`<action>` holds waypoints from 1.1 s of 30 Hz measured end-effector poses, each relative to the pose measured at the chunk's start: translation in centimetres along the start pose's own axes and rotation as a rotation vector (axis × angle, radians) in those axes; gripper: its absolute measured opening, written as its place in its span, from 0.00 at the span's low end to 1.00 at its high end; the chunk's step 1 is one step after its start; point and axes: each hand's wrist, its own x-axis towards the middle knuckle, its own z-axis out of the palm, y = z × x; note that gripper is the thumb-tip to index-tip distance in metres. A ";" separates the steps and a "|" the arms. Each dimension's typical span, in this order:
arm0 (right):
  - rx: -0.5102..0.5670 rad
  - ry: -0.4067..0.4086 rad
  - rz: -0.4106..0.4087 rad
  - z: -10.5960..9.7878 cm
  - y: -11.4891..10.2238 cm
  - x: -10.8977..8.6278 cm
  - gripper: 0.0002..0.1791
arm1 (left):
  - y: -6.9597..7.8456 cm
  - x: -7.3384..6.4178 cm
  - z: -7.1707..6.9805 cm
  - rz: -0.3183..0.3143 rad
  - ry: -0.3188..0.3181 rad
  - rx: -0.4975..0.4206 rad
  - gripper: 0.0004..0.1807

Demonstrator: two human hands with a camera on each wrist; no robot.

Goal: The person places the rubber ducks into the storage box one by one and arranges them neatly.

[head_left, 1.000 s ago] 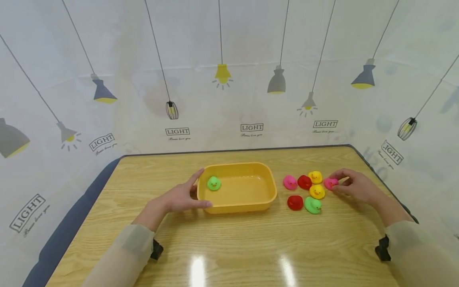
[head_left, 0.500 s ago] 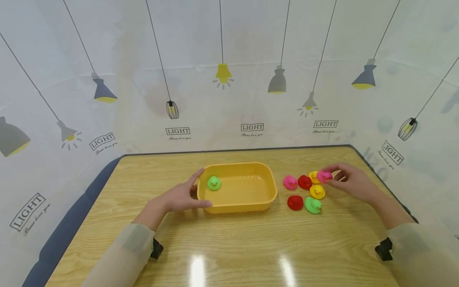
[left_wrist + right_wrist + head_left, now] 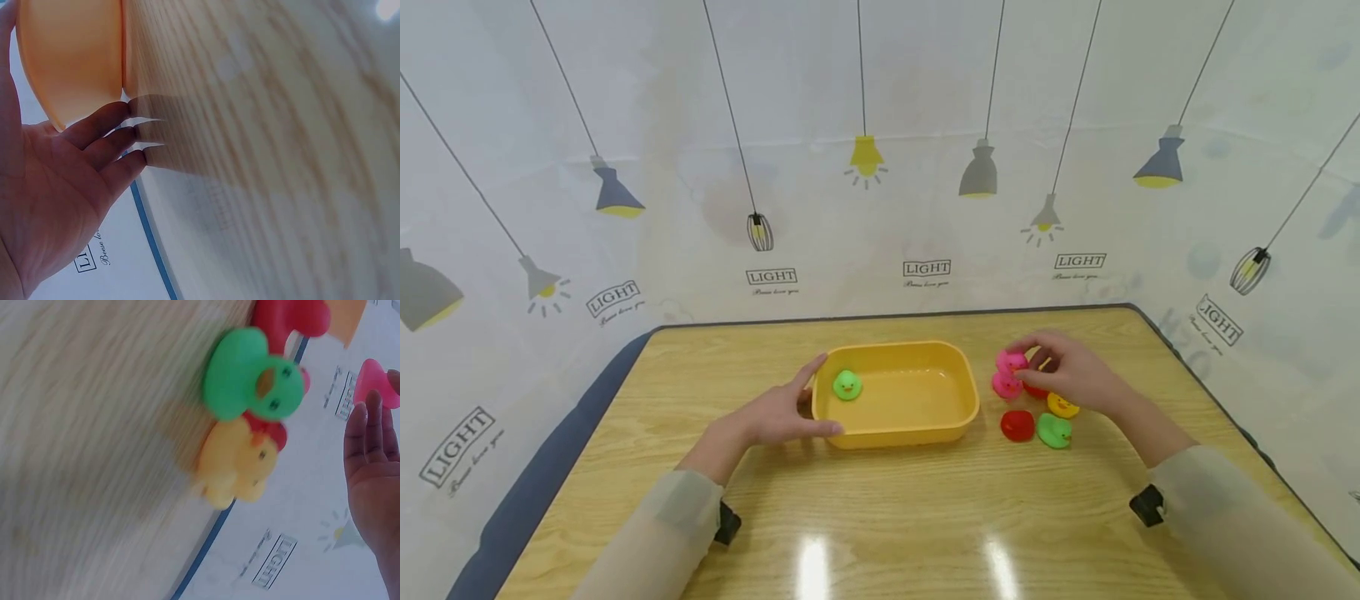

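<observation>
My left hand [image 3: 786,412] spans the left end of a yellow plastic tray [image 3: 895,437], thumb at the front corner and index finger at the back one. In the left wrist view the other fingers [image 3: 106,147] extend beside the tray's wall. Inside the tray, to the left, sits a green rubber duck [image 3: 847,386]. Between fingers and thumb my right hand [image 3: 1067,371] pinches a pink rubber duck [image 3: 1012,362], raised over the duck group. Just below it in the head view is a second pink duck [image 3: 1007,386]. A red duck [image 3: 1036,392] is partly hidden behind the right hand.
Right of the tray, a red duck [image 3: 1017,426], a green duck [image 3: 1055,430] and a yellow duck [image 3: 1063,406] stand close together on the wooden table [image 3: 910,508]. Curtains printed with lamps [image 3: 925,208] enclose the table's back and sides.
My right hand has lifted the pink duck from the right edge of the group and carried it left over the others toward the tray. The left hand and tray have stayed put.
</observation>
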 end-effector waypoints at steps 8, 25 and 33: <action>0.064 -0.050 -0.025 3.1 -3.2 3.4 0.20 | -0.1 0.2 0.2 0.004 0.007 0.020 0.72; 0.124 -0.149 -0.092 9.7 -6.8 8.4 0.20 | -0.4 0.2 0.3 0.001 0.016 0.020 0.72; 0.135 -0.191 -0.038 12.1 -7.7 10.1 0.18 | -0.2 0.1 0.1 0.011 0.016 0.027 0.72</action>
